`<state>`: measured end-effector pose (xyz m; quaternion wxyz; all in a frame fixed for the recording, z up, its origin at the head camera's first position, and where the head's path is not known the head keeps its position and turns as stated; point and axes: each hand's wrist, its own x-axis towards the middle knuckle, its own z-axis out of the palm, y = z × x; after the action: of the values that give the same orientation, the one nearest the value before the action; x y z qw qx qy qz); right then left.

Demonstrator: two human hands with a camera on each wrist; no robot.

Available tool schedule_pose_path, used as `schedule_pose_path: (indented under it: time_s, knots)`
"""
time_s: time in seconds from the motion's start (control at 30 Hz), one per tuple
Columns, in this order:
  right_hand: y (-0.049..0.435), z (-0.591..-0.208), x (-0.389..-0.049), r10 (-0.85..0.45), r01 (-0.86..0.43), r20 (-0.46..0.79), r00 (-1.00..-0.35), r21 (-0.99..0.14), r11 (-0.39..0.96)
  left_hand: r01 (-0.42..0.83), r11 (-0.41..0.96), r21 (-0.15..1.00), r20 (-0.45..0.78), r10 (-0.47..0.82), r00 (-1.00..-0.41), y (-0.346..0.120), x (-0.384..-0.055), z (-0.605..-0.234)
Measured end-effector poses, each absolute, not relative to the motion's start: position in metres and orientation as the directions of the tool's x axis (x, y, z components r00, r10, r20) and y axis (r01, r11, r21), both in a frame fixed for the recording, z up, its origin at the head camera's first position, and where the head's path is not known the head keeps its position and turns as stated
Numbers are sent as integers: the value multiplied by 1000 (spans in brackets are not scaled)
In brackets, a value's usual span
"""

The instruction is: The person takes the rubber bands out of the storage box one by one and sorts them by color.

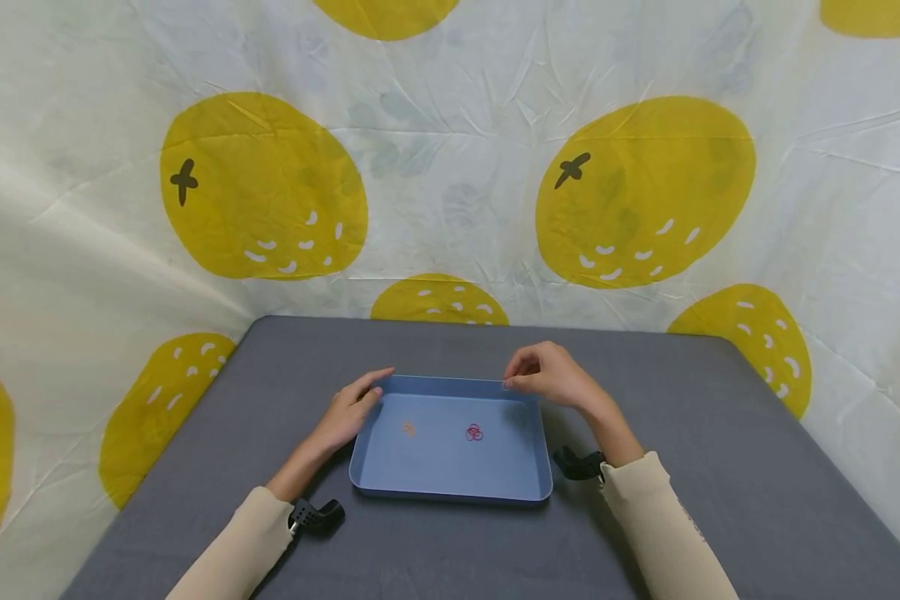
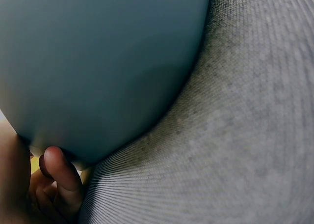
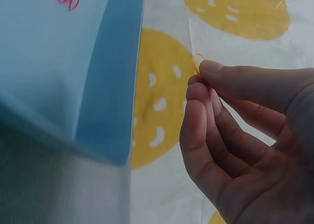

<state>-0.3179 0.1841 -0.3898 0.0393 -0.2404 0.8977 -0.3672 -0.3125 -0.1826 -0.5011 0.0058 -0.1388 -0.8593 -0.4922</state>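
A shallow blue tray [image 1: 435, 467] lies on the grey table. Inside it are small orange loops [image 1: 408, 429] on the left and a little cluster of red loops [image 1: 474, 432] near the middle. My left hand [image 1: 348, 414] holds the tray at its far left corner, with curled fingers [image 2: 61, 172] against the wall in the left wrist view. Above the tray's far right corner, my right hand [image 1: 551, 373] pinches a thin yellow-orange rubber band [image 3: 197, 62] between thumb and fingertips. The right wrist view shows the band sticking up past the thumb tip.
The grey table [image 1: 450, 558] extends around the tray on all sides. Behind it hangs a white cloth [image 1: 450, 208] printed with big yellow fruit shapes. Black wrist devices [image 1: 318, 517] sit at both cuffs.
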Motion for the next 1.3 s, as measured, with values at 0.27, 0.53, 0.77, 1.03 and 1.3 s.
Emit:
schedule_pose_path:
  time_s: [0.27,0.53,0.77,1.03,1.3]
  knots:
    - [210,-396,-318,-429,-370,84,-899,-669,644,245,481,842,145,235,-961,-183,-312,-502]
    - [241,-399,-315,-398,-346,76,-914,-656,671,260,470,843,158,246,-956,-184,-312,-502]
    - [266,-402,-314,-364,-312,62,-929,-661,683,267,470,842,166,245,-955,-183,-311,-500]
    - [291,-407,-316,-313,-263,44,-949,-658,705,266,479,837,163,245,-956,-181,-312,-500]
    - [303,-413,-321,-309,-235,7,-951,-668,706,250,489,836,150,234,-961,-181,-312,-501]
